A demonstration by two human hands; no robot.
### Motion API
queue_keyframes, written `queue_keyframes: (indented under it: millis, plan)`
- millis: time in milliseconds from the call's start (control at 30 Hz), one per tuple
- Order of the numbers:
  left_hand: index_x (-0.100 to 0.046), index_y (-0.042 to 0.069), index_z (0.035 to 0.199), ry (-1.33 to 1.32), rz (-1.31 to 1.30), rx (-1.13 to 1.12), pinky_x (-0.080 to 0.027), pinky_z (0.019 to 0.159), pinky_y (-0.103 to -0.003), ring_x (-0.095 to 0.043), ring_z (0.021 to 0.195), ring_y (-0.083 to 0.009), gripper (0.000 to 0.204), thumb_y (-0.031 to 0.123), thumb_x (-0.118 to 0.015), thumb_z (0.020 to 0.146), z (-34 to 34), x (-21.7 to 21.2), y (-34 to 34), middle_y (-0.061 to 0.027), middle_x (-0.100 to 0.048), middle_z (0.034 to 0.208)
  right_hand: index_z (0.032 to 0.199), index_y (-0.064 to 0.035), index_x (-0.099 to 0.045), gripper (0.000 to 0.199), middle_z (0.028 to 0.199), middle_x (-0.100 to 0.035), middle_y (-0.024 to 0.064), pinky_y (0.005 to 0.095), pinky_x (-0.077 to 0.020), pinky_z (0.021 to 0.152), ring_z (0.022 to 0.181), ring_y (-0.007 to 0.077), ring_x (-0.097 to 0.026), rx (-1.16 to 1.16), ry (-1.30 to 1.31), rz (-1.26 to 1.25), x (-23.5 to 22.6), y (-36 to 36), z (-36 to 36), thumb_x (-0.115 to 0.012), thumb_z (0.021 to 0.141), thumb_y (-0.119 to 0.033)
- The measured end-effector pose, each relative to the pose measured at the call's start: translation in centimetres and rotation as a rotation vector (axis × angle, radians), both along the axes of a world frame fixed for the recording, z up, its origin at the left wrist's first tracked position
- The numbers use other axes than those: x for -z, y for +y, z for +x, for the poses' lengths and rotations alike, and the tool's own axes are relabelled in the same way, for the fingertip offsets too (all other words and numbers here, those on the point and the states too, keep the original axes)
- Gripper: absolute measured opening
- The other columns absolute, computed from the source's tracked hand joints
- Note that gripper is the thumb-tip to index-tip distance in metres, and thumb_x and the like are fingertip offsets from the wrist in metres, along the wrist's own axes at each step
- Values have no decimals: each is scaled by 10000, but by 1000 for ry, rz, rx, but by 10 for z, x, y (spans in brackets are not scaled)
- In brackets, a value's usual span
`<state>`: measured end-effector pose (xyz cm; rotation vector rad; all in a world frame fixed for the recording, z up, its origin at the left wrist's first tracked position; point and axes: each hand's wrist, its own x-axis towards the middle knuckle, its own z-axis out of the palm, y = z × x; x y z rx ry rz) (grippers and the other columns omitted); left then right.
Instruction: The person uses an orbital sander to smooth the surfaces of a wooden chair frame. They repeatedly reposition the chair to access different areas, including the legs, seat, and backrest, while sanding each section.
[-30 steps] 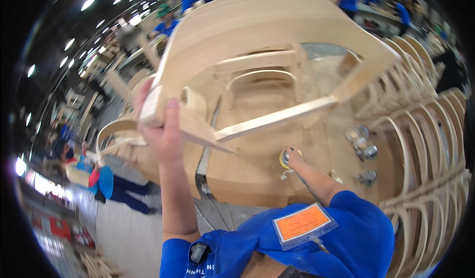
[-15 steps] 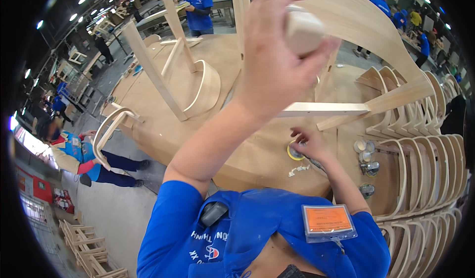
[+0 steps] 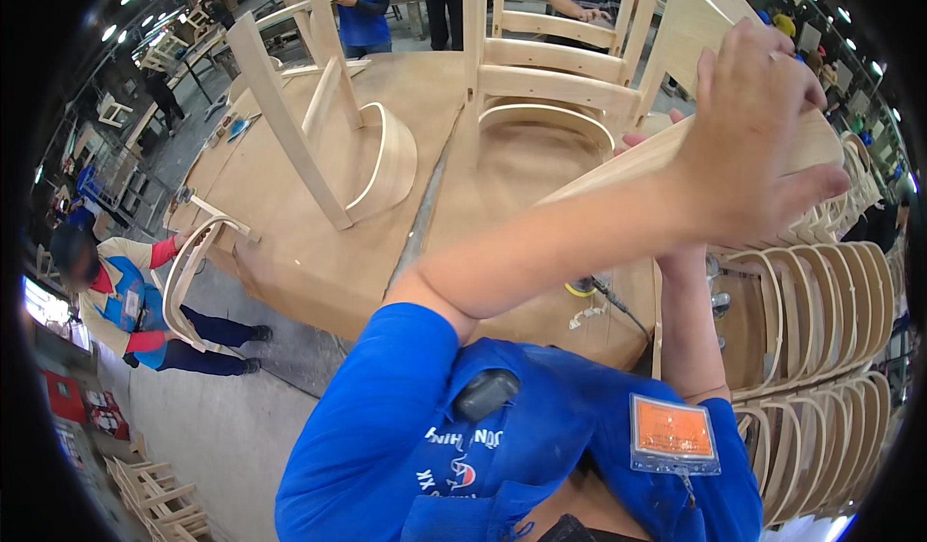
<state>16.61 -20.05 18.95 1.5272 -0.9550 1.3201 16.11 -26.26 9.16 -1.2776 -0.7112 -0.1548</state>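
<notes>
My left hand (image 3: 748,132) reaches across to the right, over the pale curved wood of a chair frame (image 3: 618,170). Its fingers bend around the far side and the thumb sticks out. Whatever lies under the palm is hidden, and motion blurs the hand. Behind that wrist, my right hand (image 3: 645,138) shows only its fingertips, curled around the chair frame's edge; its forearm rises from below. A broad bent panel (image 3: 719,11) of pale wood stands up beyond my left hand.
Another upturned chair frame (image 3: 323,137) stands on the brown-covered table (image 3: 502,291). A yellow-rimmed round tool (image 3: 580,287) with a cord lies near my arm. Bent wooden parts (image 3: 821,320) are stacked at right. At left, a co-worker (image 3: 135,296) holds a curved wooden piece (image 3: 183,277).
My left hand has swung right and down onto the chair frame; its pale block is now out of sight. My right hand has moved up from the table to the frame, which has turned.
</notes>
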Motion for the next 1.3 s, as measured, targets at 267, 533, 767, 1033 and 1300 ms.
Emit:
queue_keyframes:
  millis: [267,533,767,1033,1300]
  plan:
    - [-419,61,1310,1125,-106,259,-406,929,-296,-498,1122,-175,458,286,-546,932,47,113,109,-98,-541,1197,1391,23,-246,769,1036,-589,179,401,-472,901,1019,296,-599,57,-25,35,-16,-82,-2,-634,730,-42]
    - [-401,12,1335,1724,374,393,-454,911,-360,-542,1098,-243,619,486,-443,939,126,222,3,-169,-557,1191,1427,0,-148,891,1080,-579,221,436,-442,916,1070,330,-566,54,-82,33,6,-156,-28,-670,718,-139]
    - [-546,25,1175,2092,247,959,-512,774,-352,-606,888,-208,711,652,-473,848,167,301,-147,-130,-622,1049,1454,-173,-123,899,1181,-522,251,575,-404,957,1148,452,-499,-89,-80,-76,40,-217,-68,-663,743,-77]
    - [-638,-1,1017,2068,-266,926,-525,706,-346,-635,786,-204,620,572,-649,782,151,355,-209,-121,-663,931,1348,-86,-328,703,1261,-503,220,469,-397,959,1124,384,-512,-149,51,-419,60,-299,-107,-674,736,-99]
    - [-554,-79,1075,1783,-480,569,-525,701,-351,-642,775,-222,576,425,-676,824,137,336,-167,-157,-652,911,1136,-11,-562,692,996,-619,100,311,-484,777,910,220,-602,118,490,-272,136,-372,-126,-868,566,-256]
